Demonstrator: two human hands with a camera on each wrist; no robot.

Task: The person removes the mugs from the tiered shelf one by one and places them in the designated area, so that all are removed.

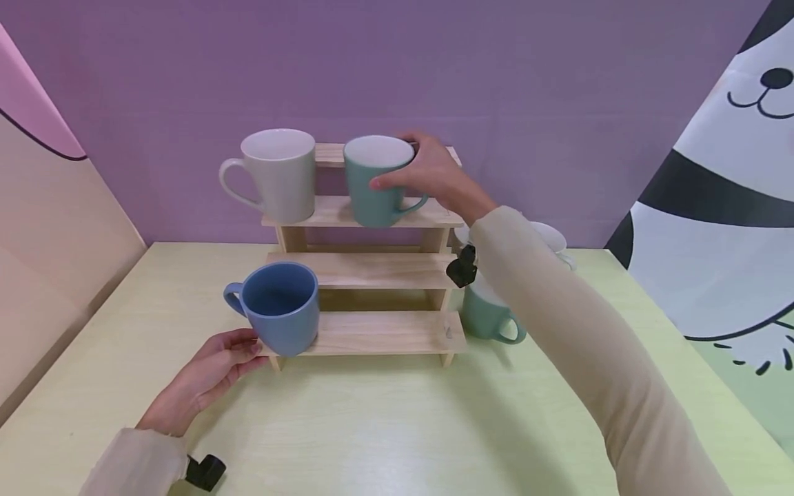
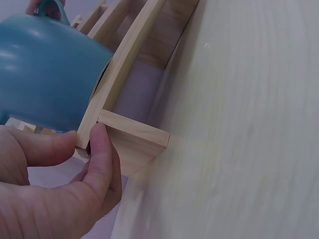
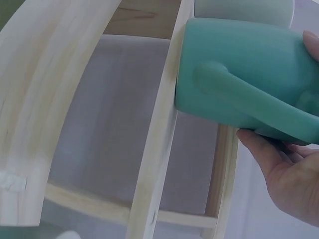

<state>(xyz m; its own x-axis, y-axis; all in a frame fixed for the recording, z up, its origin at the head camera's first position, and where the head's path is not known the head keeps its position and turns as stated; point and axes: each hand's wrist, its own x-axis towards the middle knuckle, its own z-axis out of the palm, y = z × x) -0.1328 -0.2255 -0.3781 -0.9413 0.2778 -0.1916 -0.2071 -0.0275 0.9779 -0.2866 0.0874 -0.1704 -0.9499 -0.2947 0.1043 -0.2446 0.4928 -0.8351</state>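
While your left hand (image 1: 217, 365) pinches the rack (image 1: 384, 334) at lower left, your right hand (image 1: 434, 172) grips the green mug (image 1: 371, 198) against an upper shelf (image 1: 333, 211), top centre; the white mug (image 1: 285, 182) and blue mug (image 1: 287, 331) look placed; other mugs (image 1: 486, 315) on the desk (image 1: 347, 427) at right seemingly remain.

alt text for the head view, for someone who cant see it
A right hand grips a teal mug at the second-highest shelf of a wooden rack, beside a white mug, while the left hand pinches the left end of the lowest shelf, by a blue mug. Another teal mug sits right of the rack, partly hidden by the right sleeve.
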